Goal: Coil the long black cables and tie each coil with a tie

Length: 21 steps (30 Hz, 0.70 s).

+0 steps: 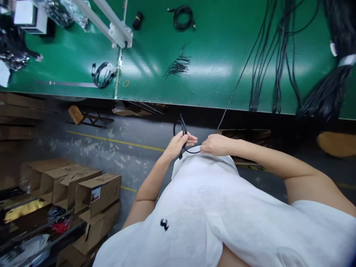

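Note:
A partly coiled black cable (175,127) is gripped in my left hand (179,142), with the thumb over its loops and the other fingers stretched to the right. One end with a plug (180,155) hangs below that hand. From there the cable runs in a short sag to my right hand (213,144), whose fingers are closed around it. Past the right hand the cable slants up over the table edge toward a bundle of long black cables (283,55). Both hands are in front of my waist, below the green table (217,66).
On the table lie a coiled cable (183,17), a scatter of short black ties (178,66), a second coil (102,75) and a thick cable bundle (328,85). A white metal bracket (121,35) stands at left. Cardboard boxes (97,193) fill the lower left.

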Tool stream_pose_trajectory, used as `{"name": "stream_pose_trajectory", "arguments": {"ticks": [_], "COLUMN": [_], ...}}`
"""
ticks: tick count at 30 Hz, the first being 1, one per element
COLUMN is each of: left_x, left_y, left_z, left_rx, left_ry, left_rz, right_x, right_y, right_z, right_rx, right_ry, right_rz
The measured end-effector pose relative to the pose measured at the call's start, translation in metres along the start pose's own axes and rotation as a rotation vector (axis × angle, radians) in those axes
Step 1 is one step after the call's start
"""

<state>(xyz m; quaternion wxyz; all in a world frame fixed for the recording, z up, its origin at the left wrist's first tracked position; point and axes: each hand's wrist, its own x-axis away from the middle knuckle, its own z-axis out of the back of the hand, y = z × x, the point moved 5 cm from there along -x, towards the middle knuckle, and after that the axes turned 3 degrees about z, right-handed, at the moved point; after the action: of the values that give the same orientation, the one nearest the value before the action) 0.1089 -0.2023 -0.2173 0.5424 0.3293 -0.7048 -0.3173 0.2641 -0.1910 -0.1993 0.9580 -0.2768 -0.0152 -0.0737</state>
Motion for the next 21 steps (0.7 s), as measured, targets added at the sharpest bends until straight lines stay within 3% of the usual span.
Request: {"name": "stream_pose_trajectory", "arguments": {"ticks": [3, 5, 10, 13, 16, 19, 21], "left_x": [0.003, 0.007, 0.010, 0.010, 0.017, 0.033, 0.043], "left_y": [-0.005, -0.007, -0.015, -0.011, 0.006, 0.027, 0.037], "left_z": [-0.021, -0.027, -0.040, -0.044, -0.035, -0.015, 0.003], "left_rx": [-0.212, -0.236, -0.019, 0.137, 0.289, 0.404, 0.465], "left_ry": [-0.209, -0.305, -0.449, -0.435, -0.382, -0.326, -0.219], "left_rz": [0.057, 0.092, 0.251, 0.317, 0.275, 0.154, 0.088], "right_x": [0.006, 0.018, 0.028, 0.033, 0.086, 0.182, 0.225], "right_y": [0.019, 0.030, 0.038, 0.058, 0.122, 0.191, 0.201], "right_z": [0.014, 0.018, 0.015, 0.011, 0.016, 0.026, 0.033], "right_rx": [-0.023, -0.054, -0.201, -0.183, -0.004, 0.212, 0.231], "right_ry": [0.062, 0.112, 0.196, 0.209, 0.274, 0.330, 0.385], "right_rz": [-0.026, -0.077, -0.155, -0.153, -0.353, -0.804, -0.993]}}
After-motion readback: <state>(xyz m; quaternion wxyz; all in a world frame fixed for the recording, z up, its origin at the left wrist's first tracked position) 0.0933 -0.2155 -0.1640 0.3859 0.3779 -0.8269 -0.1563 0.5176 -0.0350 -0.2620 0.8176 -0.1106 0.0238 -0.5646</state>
